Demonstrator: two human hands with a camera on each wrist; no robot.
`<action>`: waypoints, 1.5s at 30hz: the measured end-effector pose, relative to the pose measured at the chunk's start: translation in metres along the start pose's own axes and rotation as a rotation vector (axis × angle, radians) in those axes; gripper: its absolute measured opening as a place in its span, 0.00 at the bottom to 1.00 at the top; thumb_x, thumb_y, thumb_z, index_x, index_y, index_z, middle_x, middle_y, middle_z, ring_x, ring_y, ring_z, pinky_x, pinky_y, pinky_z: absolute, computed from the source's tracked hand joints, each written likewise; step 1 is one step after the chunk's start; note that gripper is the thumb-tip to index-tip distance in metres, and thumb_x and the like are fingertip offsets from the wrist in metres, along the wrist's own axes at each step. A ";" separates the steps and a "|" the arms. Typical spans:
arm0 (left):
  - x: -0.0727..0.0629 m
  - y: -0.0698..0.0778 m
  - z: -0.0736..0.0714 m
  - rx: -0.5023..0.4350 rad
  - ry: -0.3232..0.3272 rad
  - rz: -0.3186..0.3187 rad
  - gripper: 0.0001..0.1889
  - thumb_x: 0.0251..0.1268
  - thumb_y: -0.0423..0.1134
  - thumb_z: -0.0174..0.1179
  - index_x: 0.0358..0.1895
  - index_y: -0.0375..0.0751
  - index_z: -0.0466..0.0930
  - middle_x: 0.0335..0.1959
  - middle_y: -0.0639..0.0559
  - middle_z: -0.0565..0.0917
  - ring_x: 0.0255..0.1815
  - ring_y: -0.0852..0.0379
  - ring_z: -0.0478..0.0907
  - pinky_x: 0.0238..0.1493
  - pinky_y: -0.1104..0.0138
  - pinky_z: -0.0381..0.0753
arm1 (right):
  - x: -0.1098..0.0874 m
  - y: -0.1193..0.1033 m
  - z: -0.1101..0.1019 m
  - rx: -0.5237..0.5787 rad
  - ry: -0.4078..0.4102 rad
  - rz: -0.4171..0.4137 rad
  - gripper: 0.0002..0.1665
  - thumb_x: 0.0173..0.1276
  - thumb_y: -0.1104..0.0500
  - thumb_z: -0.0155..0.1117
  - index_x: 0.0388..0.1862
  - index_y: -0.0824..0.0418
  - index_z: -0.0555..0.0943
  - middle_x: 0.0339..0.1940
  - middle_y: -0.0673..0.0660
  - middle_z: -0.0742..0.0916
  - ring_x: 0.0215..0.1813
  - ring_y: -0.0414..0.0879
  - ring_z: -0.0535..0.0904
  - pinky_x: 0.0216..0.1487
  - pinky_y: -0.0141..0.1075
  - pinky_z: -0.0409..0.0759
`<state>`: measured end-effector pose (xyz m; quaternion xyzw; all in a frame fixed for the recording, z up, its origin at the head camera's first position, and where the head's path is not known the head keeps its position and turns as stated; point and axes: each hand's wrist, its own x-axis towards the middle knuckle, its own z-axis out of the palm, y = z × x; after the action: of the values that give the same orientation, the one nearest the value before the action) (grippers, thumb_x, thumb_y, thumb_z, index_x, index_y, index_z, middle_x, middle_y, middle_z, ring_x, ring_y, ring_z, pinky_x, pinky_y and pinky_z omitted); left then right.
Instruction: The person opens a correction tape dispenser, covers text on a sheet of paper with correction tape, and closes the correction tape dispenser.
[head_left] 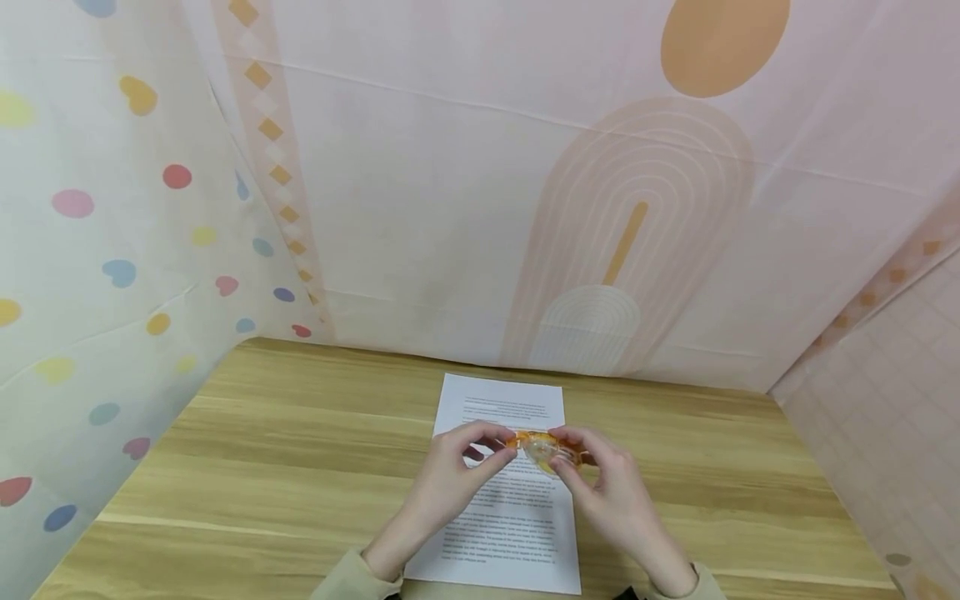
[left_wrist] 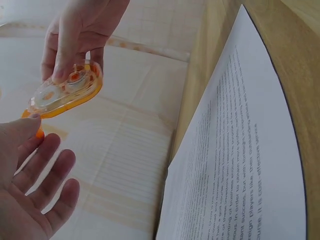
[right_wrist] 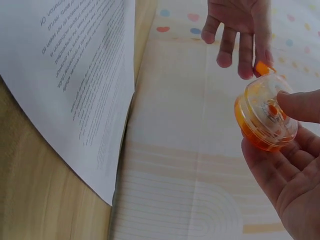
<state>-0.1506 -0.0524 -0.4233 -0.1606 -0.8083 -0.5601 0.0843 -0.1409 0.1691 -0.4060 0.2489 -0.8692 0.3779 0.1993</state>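
An orange correction tape dispenser (head_left: 538,451) with a clear cover is held up between both hands, above a printed sheet of paper (head_left: 502,533). My right hand (head_left: 617,487) grips its wider body, with the thumb on the clear side and fingers beneath. At the narrow end, my left hand (head_left: 450,467) pinches the small orange tip piece (left_wrist: 39,132) between thumb and index finger. The other left fingers spread loosely, as the left wrist view shows. Both reels show through the clear cover (left_wrist: 49,95). The tip piece is partly hidden by the left fingertips.
The sheet lies flat on a wood-grain table (head_left: 300,467), text facing up. Behind the table hangs a pale patterned cloth (head_left: 420,208). A dotted cloth (head_left: 97,250) hangs on the left and another cloth (head_left: 885,417) on the right.
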 end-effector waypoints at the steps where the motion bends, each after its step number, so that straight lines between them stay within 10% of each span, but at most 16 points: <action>1: 0.000 0.000 0.001 -0.005 0.000 0.007 0.08 0.68 0.41 0.71 0.47 0.47 0.90 0.46 0.51 0.93 0.45 0.59 0.87 0.45 0.73 0.85 | 0.000 0.000 0.000 0.005 0.004 0.001 0.18 0.64 0.70 0.75 0.52 0.62 0.85 0.47 0.55 0.93 0.44 0.37 0.87 0.44 0.37 0.91; 32: 0.000 0.006 -0.001 -0.091 -0.062 0.026 0.10 0.68 0.38 0.71 0.48 0.39 0.89 0.43 0.44 0.92 0.41 0.71 0.82 0.42 0.73 0.85 | -0.003 0.001 0.008 0.113 0.046 -0.048 0.18 0.64 0.71 0.73 0.53 0.62 0.85 0.47 0.57 0.93 0.45 0.35 0.87 0.43 0.34 0.89; 45: 0.004 0.007 -0.033 0.254 -0.129 0.084 0.20 0.69 0.45 0.70 0.62 0.47 0.85 0.57 0.53 0.90 0.55 0.52 0.87 0.57 0.57 0.86 | -0.003 0.003 0.012 0.101 0.083 -0.091 0.20 0.62 0.72 0.74 0.53 0.63 0.84 0.46 0.58 0.93 0.42 0.33 0.86 0.42 0.32 0.86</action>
<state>-0.1533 -0.0801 -0.4039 -0.2182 -0.8689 -0.4379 0.0751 -0.1421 0.1621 -0.4170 0.2819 -0.8278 0.4217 0.2395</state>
